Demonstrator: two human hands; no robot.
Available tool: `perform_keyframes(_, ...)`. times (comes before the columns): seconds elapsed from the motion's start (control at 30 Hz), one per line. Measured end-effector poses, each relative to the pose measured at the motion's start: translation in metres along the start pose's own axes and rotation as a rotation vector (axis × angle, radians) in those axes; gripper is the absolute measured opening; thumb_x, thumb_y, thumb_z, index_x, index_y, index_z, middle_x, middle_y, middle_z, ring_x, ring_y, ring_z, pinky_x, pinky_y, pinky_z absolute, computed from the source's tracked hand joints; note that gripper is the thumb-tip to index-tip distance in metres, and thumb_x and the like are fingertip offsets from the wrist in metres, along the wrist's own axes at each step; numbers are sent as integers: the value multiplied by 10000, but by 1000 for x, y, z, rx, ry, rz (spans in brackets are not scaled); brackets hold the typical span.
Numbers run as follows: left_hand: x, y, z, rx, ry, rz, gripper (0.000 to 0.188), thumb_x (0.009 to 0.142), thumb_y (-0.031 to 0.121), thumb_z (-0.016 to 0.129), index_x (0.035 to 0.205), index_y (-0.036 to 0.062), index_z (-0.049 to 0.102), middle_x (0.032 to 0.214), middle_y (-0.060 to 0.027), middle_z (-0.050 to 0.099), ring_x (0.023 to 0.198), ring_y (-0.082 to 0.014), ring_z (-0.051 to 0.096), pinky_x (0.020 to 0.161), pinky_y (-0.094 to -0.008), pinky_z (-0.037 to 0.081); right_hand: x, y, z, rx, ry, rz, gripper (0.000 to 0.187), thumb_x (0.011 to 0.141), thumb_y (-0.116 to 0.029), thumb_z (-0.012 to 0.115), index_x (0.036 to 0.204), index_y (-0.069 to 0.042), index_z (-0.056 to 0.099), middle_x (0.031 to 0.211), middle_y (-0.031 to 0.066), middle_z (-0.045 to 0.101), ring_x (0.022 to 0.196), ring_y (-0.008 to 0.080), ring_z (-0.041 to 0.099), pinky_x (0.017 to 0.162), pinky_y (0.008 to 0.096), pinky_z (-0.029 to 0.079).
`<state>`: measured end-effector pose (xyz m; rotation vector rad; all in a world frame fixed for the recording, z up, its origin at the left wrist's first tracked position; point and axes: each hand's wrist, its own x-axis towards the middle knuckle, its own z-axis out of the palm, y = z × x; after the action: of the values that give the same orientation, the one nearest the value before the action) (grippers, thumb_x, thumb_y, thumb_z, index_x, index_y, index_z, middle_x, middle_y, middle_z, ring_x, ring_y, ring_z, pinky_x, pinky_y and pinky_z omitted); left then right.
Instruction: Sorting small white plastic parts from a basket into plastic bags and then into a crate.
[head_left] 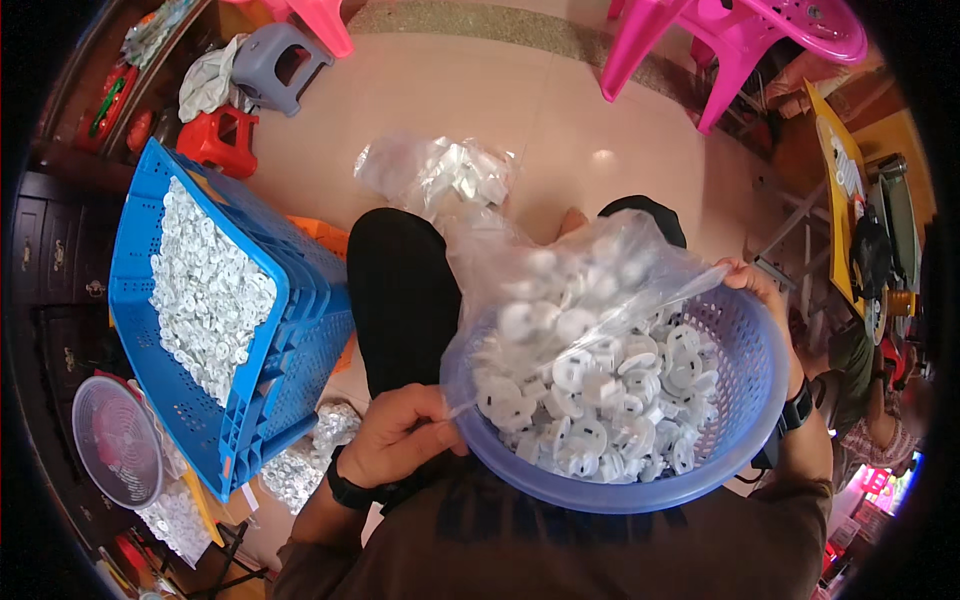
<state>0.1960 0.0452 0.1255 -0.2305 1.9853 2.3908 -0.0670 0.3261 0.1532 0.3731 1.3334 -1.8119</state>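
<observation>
A purple mesh basket [615,497] sits tilted on my lap, holding many small round white plastic parts [600,400]. Over its far left side lies a see-through plastic bag [470,255] with more white parts, blurred, inside it. My left hand [405,435] is closed at the basket's left rim, thumb and fingers pinching the bag's edge there. At the upper right rim, my right hand [760,290] is closed on the other end of the bag's edge, its wrist against the basket's outside. Some fingertips are hidden behind the rim.
To the left stand stacked blue crates [285,330], the top one full of white parts. A round strainer basket [118,440] and filled bags [310,460] lie near them. Ahead are another plastic bag [450,170], a grey stool [280,65], a red stool [220,140] and a pink chair [735,50].
</observation>
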Motion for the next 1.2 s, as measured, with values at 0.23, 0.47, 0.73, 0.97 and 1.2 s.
perform_keyframes(0.23, 1, 21, 4, -359, 149, -115, 350, 855, 17, 545, 1192, -24, 458, 752, -100, 622, 621, -144, 600, 576, -239, 467, 9, 3, -4, -205, -14, -49, 208, 811, -149, 521, 991, -44, 524, 892, 57, 577, 806, 156, 576, 746, 261, 471)
perform_keyframes(0.47, 1, 18, -14, -402, 66, -297, 621, 811, -2, 477, 1399, -26, 278, 618, -71, 591, 493, -122, 550, 520, -226, 447, 20, 12, 0, -141, -148, -215, 293, 813, -249, 532, 1001, -25, 518, 900, 59, 578, 799, 136, 567, 706, 253, 469)
perform_keyframes(0.73, 9, 37, -11, -111, 105, -488, 292, 914, 74, 445, 1167, -32, 542, 551, -5, 523, 451, -84, 493, 477, -209, 415, 28, 11, -5, -200, -122, -203, 317, 777, -226, 471, 1002, -7, 513, 883, 75, 574, 787, 145, 566, 705, 258, 467)
perform_keyframes(0.97, 17, 44, -11, -63, 213, -499, 186, 922, 80, 477, 1029, -9, 601, 556, 11, 529, 442, -49, 482, 448, -178, 376, 45, 11, -18, -248, -80, -171, 354, 747, -210, 468, 1013, 19, 518, 872, 79, 576, 772, 150, 569, 696, 251, 464)
perform_keyframes(1.2, 48, 46, -28, 1, 8, -819, 238, 868, 66, 547, 1086, 2, 615, 664, -6, 606, 440, -48, 509, 399, -168, 376, 51, 5, 2, -158, -70, -129, 350, 714, -177, 502, 991, 37, 500, 917, 143, 592, 757, 236, 610, 702, 315, 505)
